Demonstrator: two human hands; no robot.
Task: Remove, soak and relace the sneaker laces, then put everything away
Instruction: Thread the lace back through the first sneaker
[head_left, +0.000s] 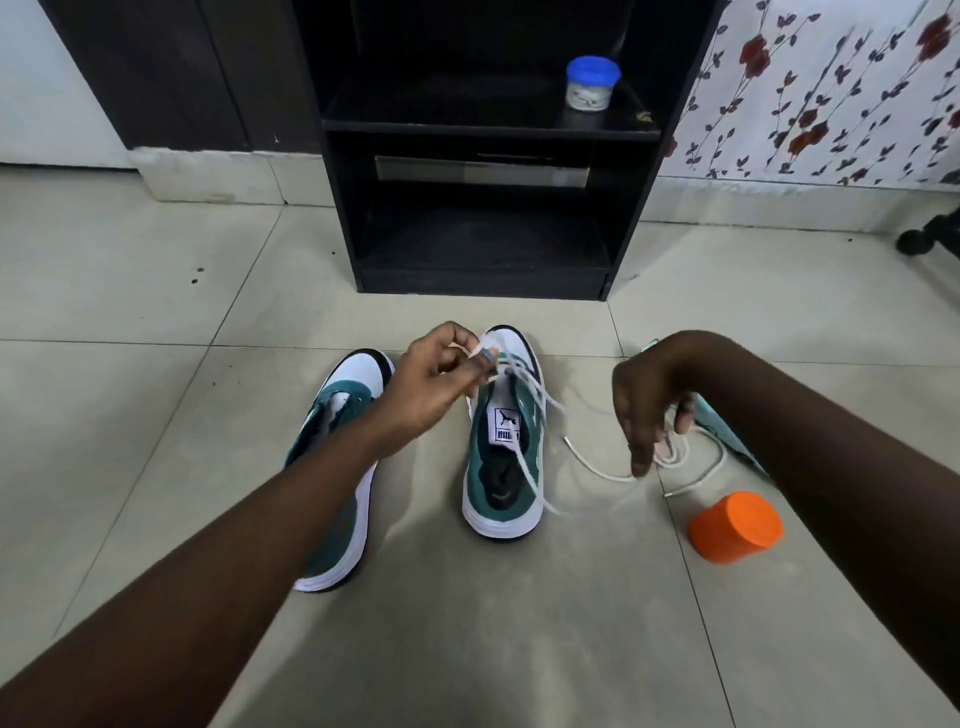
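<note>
Floor tiles (156, 291) of pale grey carry everything, with a black shelf unit (483, 156) standing against the back wall and a blue-lidded jar (592, 83) on its upper shelf. An orange container (736, 527) lies on its side on the tiles at the right, just below the right forearm, and a pale teal object (727, 426) is mostly hidden behind that arm. Floral wallpaper (831, 88) covers the wall at upper right. Two green-and-white sneakers sit side by side, toes pointing toward the shelf unit: the left sneaker (337, 467) is partly covered by the left forearm and shows no lace in its visible eyelets, while the right sneaker (506, 441) has a white lace (524, 379) running through its front. The left hand (441, 384) pinches that lace between thumb and fingers above the right sneaker's toe, strands trailing down over the shoe's right side. A second white lace (691, 467) lies looped on the tiles right of the shoe; the right hand (649, 405) hangs over it, fingers curled downward into the loops, though whether they truly grip it cannot be told.
</note>
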